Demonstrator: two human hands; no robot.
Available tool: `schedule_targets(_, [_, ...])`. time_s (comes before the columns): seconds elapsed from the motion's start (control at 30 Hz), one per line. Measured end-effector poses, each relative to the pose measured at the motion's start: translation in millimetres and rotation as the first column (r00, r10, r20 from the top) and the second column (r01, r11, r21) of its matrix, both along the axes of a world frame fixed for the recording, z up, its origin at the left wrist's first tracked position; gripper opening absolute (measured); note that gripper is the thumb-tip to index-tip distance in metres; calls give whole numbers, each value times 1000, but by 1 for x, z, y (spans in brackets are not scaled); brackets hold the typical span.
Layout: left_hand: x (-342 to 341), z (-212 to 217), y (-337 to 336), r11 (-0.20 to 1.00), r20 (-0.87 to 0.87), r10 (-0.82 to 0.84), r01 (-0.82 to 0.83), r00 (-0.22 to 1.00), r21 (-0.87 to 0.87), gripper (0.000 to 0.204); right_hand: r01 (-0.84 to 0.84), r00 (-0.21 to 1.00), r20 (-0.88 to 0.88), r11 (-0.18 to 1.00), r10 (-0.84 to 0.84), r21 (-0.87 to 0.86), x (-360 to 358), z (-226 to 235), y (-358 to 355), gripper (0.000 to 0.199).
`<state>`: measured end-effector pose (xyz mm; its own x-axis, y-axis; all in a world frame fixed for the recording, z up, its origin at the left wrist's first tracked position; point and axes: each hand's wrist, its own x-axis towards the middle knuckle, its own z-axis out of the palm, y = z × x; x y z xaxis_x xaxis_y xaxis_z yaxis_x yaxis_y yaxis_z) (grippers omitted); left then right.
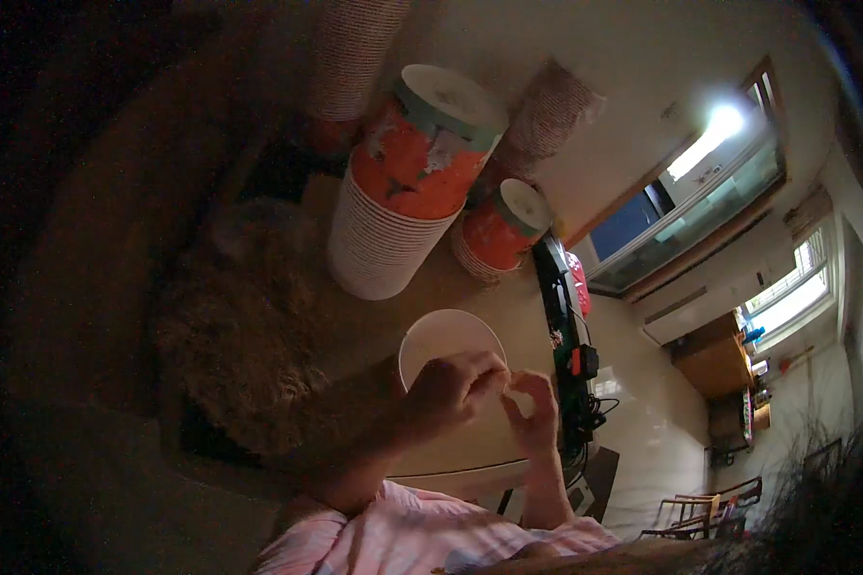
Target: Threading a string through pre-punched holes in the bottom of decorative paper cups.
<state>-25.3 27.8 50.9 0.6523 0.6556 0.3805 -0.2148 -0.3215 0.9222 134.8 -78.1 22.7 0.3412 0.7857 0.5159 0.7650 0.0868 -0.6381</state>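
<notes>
My left hand (455, 385) and my right hand (534, 407) meet fingertip to fingertip over the near right edge of a white round paper tub (449, 337) on the table. Both hands are closed in a pinch. Whatever lies between the fingers is too small to make out. The tub's opening faces up, and my left hand covers part of its rim. On the left lies a large heap of brown, stringy material (244, 345), dim and in shadow.
Beyond the tub stands a tall upside-down stack of orange and white paper tubs (408, 182), with a shorter stack (501, 228) to its right. Wrapped cup stacks (551, 110) are farther back. Black cables and a plug (583, 362) line the table's right edge (547, 278).
</notes>
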Motion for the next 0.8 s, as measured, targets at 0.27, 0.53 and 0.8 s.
schedule_targets(0.27, [16, -71, 40, 910, -29, 410, -411, 912, -62, 13, -281, 910, -346, 954, 230, -104, 29, 15, 77, 9])
schedule_targets(0.53, [27, -136, 95, 876, 23, 473, -467, 881, -120, 19, -477, 644, -763, 805, 46, -354, 117, -77, 130, 26])
schedule_targets(0.8, [5, -81, 63, 872, -271, 477, -409, 836, 270, 18, -149, 967, -237, 965, 96, -217, 113, -71, 121, 28])
